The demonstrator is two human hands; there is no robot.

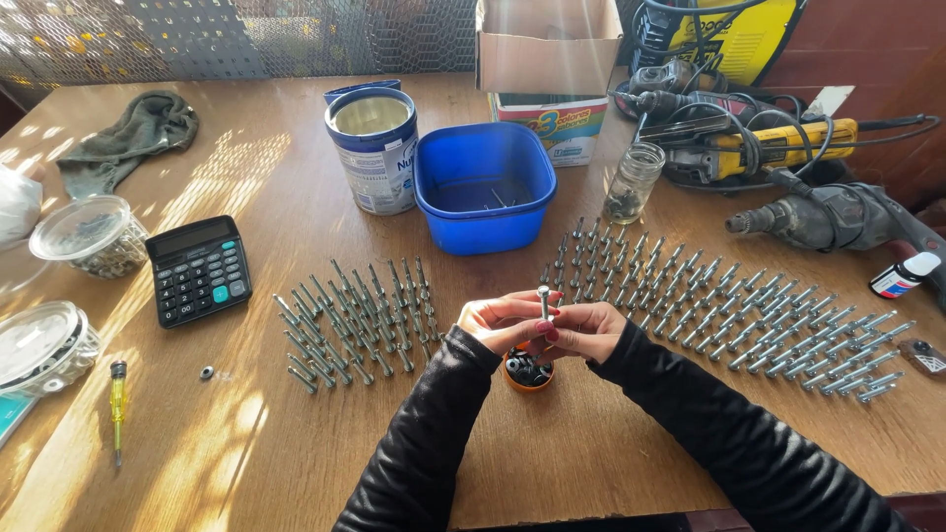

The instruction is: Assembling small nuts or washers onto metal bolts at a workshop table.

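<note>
Above the orange cup | both hands' grip pinches one upright bolt | cup half hidden

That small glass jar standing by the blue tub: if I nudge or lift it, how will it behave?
The glass jar stands upright, taller than wide, so a push near its rim would probably tip it. Being clear glass, it is likely slippery and breakable if it hits the table. Only a little dark stuff sits at its bottom, so it should lift fairly light.

Low sunlight is streaking across the brown wooden desk, while a grey wire-mesh screen is standing behind it, beside a dark reddish wall.
</note>
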